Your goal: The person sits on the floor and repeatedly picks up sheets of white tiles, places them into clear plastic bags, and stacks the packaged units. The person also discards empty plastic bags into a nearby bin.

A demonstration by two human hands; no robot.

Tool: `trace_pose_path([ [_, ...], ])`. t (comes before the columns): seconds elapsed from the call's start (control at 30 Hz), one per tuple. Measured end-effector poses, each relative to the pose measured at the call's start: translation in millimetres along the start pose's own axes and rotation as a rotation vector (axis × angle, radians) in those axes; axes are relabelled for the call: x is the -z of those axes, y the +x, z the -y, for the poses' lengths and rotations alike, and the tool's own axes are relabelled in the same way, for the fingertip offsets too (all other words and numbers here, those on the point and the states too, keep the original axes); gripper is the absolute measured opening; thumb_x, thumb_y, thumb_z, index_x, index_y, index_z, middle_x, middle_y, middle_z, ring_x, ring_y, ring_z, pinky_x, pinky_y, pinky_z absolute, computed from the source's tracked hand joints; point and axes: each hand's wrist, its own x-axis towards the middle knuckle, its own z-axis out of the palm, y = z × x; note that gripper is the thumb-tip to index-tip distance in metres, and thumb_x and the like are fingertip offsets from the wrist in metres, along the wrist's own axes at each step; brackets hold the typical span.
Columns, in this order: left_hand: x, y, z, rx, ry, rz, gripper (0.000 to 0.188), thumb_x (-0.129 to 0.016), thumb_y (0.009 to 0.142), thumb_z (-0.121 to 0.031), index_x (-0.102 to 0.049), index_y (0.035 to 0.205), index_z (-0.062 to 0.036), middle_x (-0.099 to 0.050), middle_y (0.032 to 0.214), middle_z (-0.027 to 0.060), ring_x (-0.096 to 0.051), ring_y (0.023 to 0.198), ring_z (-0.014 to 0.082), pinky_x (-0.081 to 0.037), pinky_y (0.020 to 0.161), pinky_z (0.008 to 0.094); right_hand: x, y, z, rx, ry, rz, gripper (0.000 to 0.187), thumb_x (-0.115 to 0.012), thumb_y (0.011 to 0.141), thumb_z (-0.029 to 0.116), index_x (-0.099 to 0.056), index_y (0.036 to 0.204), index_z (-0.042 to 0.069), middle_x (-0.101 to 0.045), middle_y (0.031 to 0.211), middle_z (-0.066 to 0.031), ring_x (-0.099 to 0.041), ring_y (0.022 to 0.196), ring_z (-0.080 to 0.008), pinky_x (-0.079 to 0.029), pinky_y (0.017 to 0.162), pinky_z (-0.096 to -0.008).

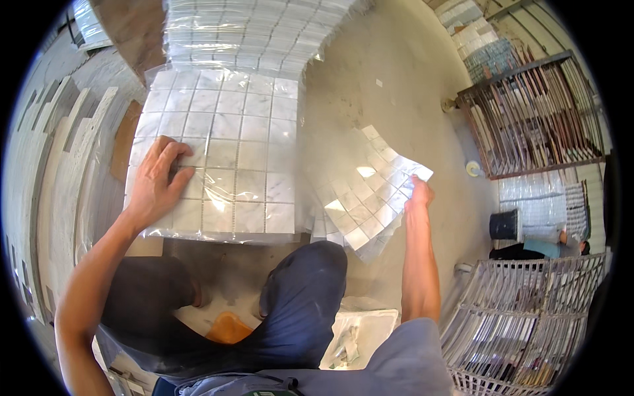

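A sheet of square white-grey marble mosaic tiles (243,135), with clear plastic film about it, lies on top in front of me. My left hand (157,177) rests on its left part, fingers bent and the thumb spread away from them; nothing is in its grip. Out to the right, my right hand (420,193) is closed on the edge of another mosaic tile sheet (370,188). That sheet sags and tilts over the floor, its tiles catching the light. Beneath its lower end more tiles partly show; how they lie is hidden.
Plastic-wrapped mosaic sheets (244,33) are piled high behind. Pale slabs (72,152) stand along the left. A white tub (360,336) sits by my right thigh. At right are racks of slabs (535,112), a slatted crate (522,323), a black bucket (504,225) and another person (541,248).
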Motion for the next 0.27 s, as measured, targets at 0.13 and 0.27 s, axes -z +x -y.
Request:
trace_pose_path([
  [0.13,1.2,-1.8,0.8,0.007,-0.052,0.008,0.021,-0.061,0.084,-0.015,-0.057,0.102,-0.0049,-0.053,0.097,0.0122,-0.056,0.092,0.0283,-0.045,0.081,0.0386,-5.2,-53.2,56.6,0.195,0.152,0.067,0.03,-0.064,0.084,0.0,-0.06,0.112,-0.012,-0.065,0.111,-0.0183,-0.064,0.096,-0.026,-0.051,0.085,-0.037],
  [0.27,6.2,-2.6,7.2,0.029,-0.136,0.02,0.022,-0.061,0.085,-0.019,-0.058,0.102,-0.0048,-0.055,0.099,0.0123,-0.056,0.093,0.0272,-0.045,0.081,0.0382,-0.5,-129.3,122.3,0.31,0.292,0.406,0.043,-0.062,0.088,0.004,-0.051,0.126,-0.013,-0.063,0.117,-0.0208,-0.062,0.108,-0.0334,-0.052,0.092,-0.0436],
])
